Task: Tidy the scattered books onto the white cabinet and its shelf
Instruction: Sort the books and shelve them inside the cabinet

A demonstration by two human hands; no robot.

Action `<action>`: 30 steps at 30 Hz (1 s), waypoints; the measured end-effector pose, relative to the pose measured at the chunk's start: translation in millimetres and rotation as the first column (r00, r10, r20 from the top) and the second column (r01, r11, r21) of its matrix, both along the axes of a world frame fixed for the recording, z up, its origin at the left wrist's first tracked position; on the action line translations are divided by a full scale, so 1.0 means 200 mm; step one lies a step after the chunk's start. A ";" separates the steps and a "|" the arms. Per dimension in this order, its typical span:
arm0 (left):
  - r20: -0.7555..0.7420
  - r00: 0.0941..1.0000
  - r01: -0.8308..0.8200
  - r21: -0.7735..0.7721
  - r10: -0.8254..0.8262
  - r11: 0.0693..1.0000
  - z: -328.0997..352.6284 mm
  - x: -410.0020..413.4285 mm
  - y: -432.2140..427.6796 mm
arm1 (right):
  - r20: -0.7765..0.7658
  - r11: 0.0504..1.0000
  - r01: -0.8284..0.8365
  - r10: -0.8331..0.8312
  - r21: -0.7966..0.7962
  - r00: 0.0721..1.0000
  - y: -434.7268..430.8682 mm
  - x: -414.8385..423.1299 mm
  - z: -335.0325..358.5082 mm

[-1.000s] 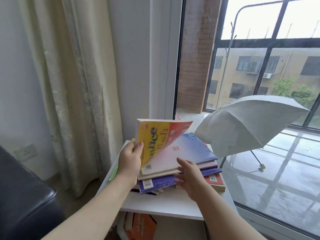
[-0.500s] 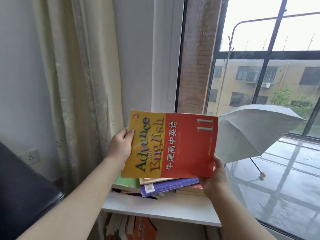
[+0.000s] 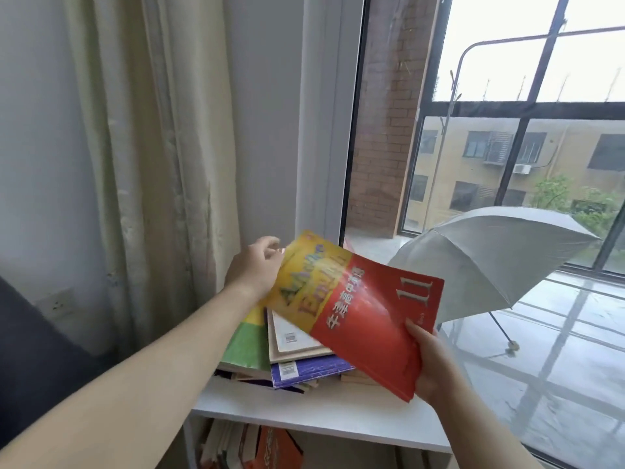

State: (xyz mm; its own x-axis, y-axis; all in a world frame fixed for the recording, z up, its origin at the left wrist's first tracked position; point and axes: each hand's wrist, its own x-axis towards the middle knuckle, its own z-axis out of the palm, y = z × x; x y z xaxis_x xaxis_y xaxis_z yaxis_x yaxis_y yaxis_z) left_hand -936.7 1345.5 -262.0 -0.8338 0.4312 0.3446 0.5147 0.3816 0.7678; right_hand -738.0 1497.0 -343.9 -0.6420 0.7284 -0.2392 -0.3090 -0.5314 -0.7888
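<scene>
- The yellow-and-red softcover textbook (image 3: 355,309) is in the air, tilted, above the uneven stack of books (image 3: 297,346) on the top surface of the white cabinet (image 3: 304,411). It does not appear to rest on the stack.
- The left hand (image 3: 253,269) is closed on its far yellow corner. The right hand (image 3: 436,363) pinches the near red corner, thumb on the cover and fingers underneath.
- The step looks like laying this textbook flat on top of the stack. Level it first: held by opposite corners, a thin book will sag in the middle and may crease if it lands on a tilt.
- Turn it so its spine runs with those beneath. The cream paperback (image 3: 294,333) and the purple-covered book (image 3: 311,368) under it lie skewed to each other, and the green-and-yellow book (image 3: 243,346) juts out to the left.
- Lower the far edge first, then the near one. Let go with the right hand last, so the textbook cannot slide towards the cabinet's front edge.
- Mind the cream curtain (image 3: 152,164) near the left hand, since cloth caught under the cover would drag the stack.
- The shelf (image 3: 355,450) below holds books too, among them an orange one (image 3: 274,448). It may be the better home if the stack grows too tall.
</scene>
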 end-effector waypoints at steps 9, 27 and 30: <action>0.063 0.957 0.267 -0.579 -0.284 0.770 -0.50 0.13 0.09 | 0.158 0.958 0.184 -0.151 -0.219 0.976 0.02 -0.06 -0.14; -0.142 0.898 0.070 -0.889 -0.416 0.454 -0.60 0.12 0.26 | 0.482 0.989 0.138 -0.096 -0.052 0.871 0.09 -0.08 -0.28; -0.082 0.900 0.144 -0.871 -0.428 0.469 -0.58 0.10 0.26 | 0.453 0.986 0.153 -0.106 -0.069 0.885 0.09 -0.08 -0.29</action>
